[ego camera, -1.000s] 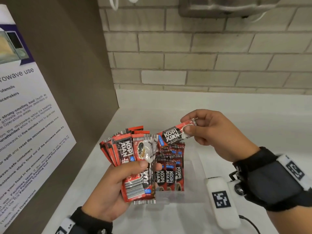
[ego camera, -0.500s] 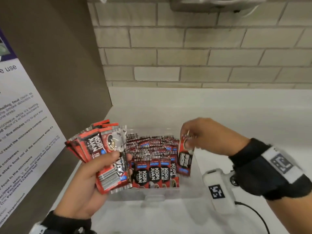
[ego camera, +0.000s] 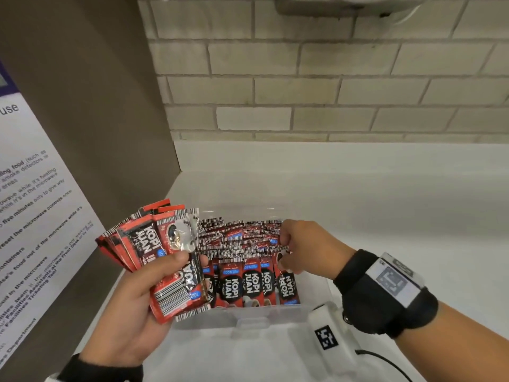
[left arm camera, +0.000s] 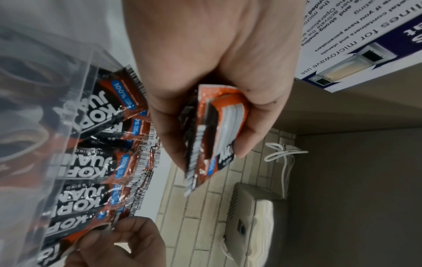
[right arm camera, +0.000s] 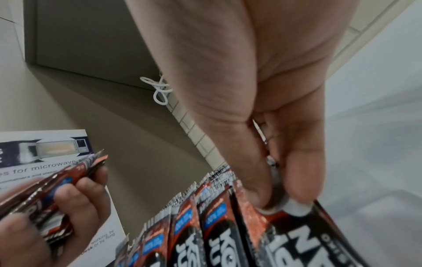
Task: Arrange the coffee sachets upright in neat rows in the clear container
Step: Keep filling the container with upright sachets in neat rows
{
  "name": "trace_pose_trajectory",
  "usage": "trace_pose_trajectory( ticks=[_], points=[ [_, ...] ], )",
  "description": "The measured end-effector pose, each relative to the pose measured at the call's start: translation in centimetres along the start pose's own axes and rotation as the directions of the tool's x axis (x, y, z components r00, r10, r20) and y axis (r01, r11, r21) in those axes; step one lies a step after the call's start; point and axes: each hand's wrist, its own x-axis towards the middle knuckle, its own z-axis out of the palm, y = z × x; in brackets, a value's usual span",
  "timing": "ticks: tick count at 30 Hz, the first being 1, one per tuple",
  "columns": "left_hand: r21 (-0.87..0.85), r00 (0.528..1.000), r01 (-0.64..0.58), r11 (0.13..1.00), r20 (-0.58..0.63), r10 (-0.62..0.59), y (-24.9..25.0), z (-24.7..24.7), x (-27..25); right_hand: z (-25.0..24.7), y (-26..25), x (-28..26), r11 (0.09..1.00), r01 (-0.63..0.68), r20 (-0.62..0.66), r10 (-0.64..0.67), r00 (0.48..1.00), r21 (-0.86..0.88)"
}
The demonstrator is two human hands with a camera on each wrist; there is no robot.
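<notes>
A clear container on the white counter holds several rows of red and black coffee sachets standing upright. My left hand grips a fanned bunch of sachets just left of the container; the same bunch shows edge-on in the left wrist view. My right hand pinches the top of one sachet standing at the right end of the front row. In the right wrist view thumb and finger clamp that sachet by its upper edge.
A brown side panel with a microwave-use poster stands close on the left. A tiled wall rises behind the counter, with a grey dispenser mounted above. White counter extends to the right.
My right hand carried a single sachet from above the container, turned it upright and lowered it into the right end of the front row. The left hand's bunch shifted slightly left.
</notes>
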Motion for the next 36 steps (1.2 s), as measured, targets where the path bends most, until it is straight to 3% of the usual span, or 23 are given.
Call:
trace_pose_trajectory(
  ticks=[3, 8, 15, 22, 24, 26, 27, 29, 32, 34, 36],
  points=[
    [0.024, 1.000, 0.012, 1.000, -0.009, -0.012, 0.0, 0.2, 0.0, 0.1, 0.3, -0.1, 0.997, -0.042, 0.007, 0.041, 0.999, 0.071],
    [0.031, 0.999, 0.038, 0.999, 0.007, -0.038, -0.2, 0.2, 0.3, 0.4, 0.5, -0.1, 1.000, 0.022, -0.001, -0.022, 1.000, -0.002],
    [0.019, 0.999, 0.040, 0.999, -0.005, -0.040, 0.2, 0.6, 0.0, 0.0, 0.6, 0.1, 0.993, 0.016, -0.012, -0.014, 1.000, 0.121],
    [0.034, 0.995, 0.079, 0.996, 0.063, -0.081, -0.2, 1.2, -0.2, 0.2, 0.4, -0.1, 0.999, 0.043, 0.031, -0.044, 0.999, 0.031],
    [0.044, 0.993, 0.088, 0.995, 0.079, -0.092, -0.4, 1.5, -0.2, -0.6, 0.4, -0.4, 0.999, 0.036, -0.007, -0.037, 0.999, -0.039],
    [0.064, 0.988, 0.105, 0.992, 0.103, -0.111, -0.5, 1.8, -0.2, -1.7, 0.0, -0.9, 0.992, 0.068, -0.125, -0.081, 0.989, -0.108],
    [0.093, 0.986, 0.116, 0.989, 0.112, -0.127, -0.7, 2.0, -0.1, -2.2, -0.4, -1.1, 0.991, 0.102, -0.199, -0.117, 0.973, -0.082],
    [0.134, 0.983, 0.114, 0.984, 0.130, -0.132, -1.2, 2.4, 0.0, -3.0, -2.0, -1.9, 0.962, 0.208, -0.290, -0.152, 0.945, 0.174],
    [0.171, 0.980, 0.095, 0.981, 0.155, -0.122, -1.7, 3.4, 0.0, -3.1, -4.7, -3.2, 0.768, 0.246, -0.172, -0.178, 0.969, 0.591],
    [0.190, 0.980, 0.082, 0.978, 0.165, -0.114, -1.9, 4.2, -0.1, -2.4, -5.5, -3.6, 0.752, 0.245, -0.121, -0.217, 0.969, 0.611],
    [0.198, 0.980, 0.081, 0.977, 0.162, -0.115, -2.0, 4.5, -0.2, -1.9, -5.6, -3.5, 0.770, 0.278, -0.174, -0.217, 0.960, 0.574]
  ],
)
